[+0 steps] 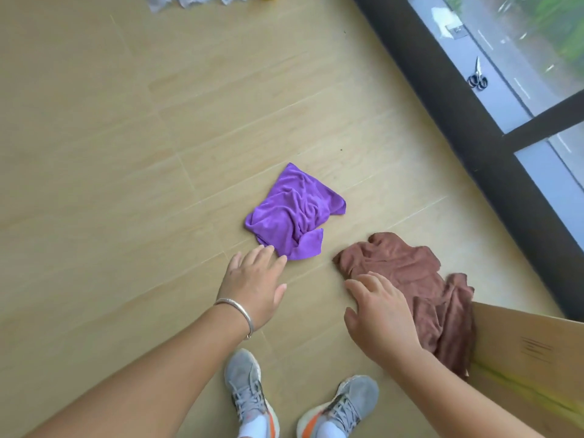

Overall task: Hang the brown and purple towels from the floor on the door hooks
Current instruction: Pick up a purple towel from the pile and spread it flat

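A crumpled purple towel (294, 214) lies on the wooden floor in the middle of the view. To its right, a crumpled brown towel (420, 286) lies beside a cardboard box. My left hand (256, 282), with a silver bracelet on the wrist, reaches out with straight fingers whose tips come up to the purple towel's near edge. Spread over the brown towel's left edge is my right hand (379, 314), fingers relaxed, gripping nothing. No door hooks are in view.
A cardboard box (531, 352) stands at the lower right against the brown towel. A dark window frame (455, 99) runs diagonally on the right, with scissors (477, 78) on the sill. My two grey shoes (303, 403) are at the bottom. White crumpled material (189, 0) lies at the top.
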### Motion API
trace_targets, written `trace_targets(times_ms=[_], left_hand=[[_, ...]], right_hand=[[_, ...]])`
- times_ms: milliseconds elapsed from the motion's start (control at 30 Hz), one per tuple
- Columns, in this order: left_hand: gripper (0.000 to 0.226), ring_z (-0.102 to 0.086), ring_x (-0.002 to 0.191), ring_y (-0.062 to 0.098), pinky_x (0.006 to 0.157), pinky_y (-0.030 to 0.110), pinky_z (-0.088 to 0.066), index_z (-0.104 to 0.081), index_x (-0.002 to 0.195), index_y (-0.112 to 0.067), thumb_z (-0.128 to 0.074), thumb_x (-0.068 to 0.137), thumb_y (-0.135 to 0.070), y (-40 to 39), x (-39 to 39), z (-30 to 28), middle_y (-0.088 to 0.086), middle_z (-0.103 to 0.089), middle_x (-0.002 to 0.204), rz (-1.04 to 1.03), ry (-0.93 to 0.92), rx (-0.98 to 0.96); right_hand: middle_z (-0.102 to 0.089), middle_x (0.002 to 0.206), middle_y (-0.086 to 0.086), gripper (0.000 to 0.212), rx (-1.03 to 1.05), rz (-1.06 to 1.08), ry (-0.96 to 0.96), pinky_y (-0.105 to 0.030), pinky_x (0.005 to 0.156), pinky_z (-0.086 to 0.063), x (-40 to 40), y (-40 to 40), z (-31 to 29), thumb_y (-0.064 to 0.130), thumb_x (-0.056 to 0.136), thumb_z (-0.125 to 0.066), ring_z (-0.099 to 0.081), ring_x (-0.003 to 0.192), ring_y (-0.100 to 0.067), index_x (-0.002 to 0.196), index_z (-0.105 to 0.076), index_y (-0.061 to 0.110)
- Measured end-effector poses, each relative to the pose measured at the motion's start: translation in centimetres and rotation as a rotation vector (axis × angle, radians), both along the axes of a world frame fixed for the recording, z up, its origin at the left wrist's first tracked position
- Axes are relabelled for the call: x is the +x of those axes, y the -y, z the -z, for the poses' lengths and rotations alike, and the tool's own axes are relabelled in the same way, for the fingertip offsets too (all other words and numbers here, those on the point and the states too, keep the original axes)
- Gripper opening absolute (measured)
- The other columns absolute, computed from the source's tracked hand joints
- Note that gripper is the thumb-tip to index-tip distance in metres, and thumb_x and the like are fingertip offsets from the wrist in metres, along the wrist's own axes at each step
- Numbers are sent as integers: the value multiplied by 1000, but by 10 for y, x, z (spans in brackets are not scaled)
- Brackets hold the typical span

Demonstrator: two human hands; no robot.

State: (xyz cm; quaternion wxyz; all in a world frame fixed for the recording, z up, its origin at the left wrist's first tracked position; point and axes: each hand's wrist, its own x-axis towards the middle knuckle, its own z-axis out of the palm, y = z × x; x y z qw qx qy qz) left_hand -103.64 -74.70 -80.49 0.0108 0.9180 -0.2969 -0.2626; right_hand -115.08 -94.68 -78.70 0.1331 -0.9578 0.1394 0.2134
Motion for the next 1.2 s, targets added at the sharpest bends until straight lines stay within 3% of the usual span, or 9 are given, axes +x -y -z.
trace_targets(times_ms=[200,333,433,567,667,800,967,1067,1200], left_hand=[[49,-32,133,20,109,40,-21,-44,134,-27,-50,90,-47,22,2,97,0,-39,141,82,25,-58],[37,-46,106,22,83,36,-34,-55,115,-26,-57,85,-47,65,18,183,-2,-49,111,42,77,-20],[17,-48,97,23,71,34,-26,-57,101,-23,-58,87,-32,106,37,249,-1,-50,102,120,132,-24],[23,-49,96,25,68,35,-26,-52,114,-23,-52,92,-30,151,63,329,2,-49,106,312,188,-52],[31,-55,94,26,67,35,-28,-57,115,-22,-44,96,-42,170,82,365,5,-54,107,394,231,10],[36,-61,90,26,56,31,-22,-63,106,-19,-38,97,-43,166,100,383,5,-61,104,404,297,0],[43,-57,74,25,51,30,-14,-62,85,-22,-35,94,-56,138,109,372,0,-64,87,313,344,-32],[32,-56,75,24,52,29,-17,-53,78,-26,-40,94,-51,126,105,366,-2,-61,84,298,335,-24],[11,-61,86,23,53,30,-18,-57,93,-27,-47,90,-30,117,102,355,-3,-62,97,331,298,20]], right_hand=[[-59,115,-1,30,-69,10,-31,-37,96,-40,19,24,94,21,75,-56,-46,124,-28,105,-63,19],[-60,115,3,29,-108,-10,25,-36,97,-40,40,50,184,21,76,-53,-46,124,-24,102,-64,24],[-58,123,-1,36,-158,-47,67,-37,100,-37,61,74,257,23,80,-59,-42,128,-24,115,-63,22],[-49,134,-2,42,-243,-142,109,-34,106,-25,94,101,347,24,85,-56,-31,137,-23,126,-54,23],[-56,126,-2,36,-266,-246,213,-34,103,-29,128,119,388,18,81,-58,-41,130,-24,116,-61,20],[-66,101,-6,23,-246,-447,483,-39,89,-47,179,140,409,9,71,-67,-61,106,-29,93,-70,14],[-67,97,-6,17,-151,-409,754,-41,81,-49,212,132,420,6,74,-66,-63,98,-31,89,-71,12],[-67,97,-5,16,-87,-412,786,-42,81,-48,202,128,424,8,76,-62,-63,98,-32,89,-71,13],[-67,97,-4,14,12,-578,679,-44,84,-48,185,121,422,12,74,-68,-63,98,-30,87,-72,14]])
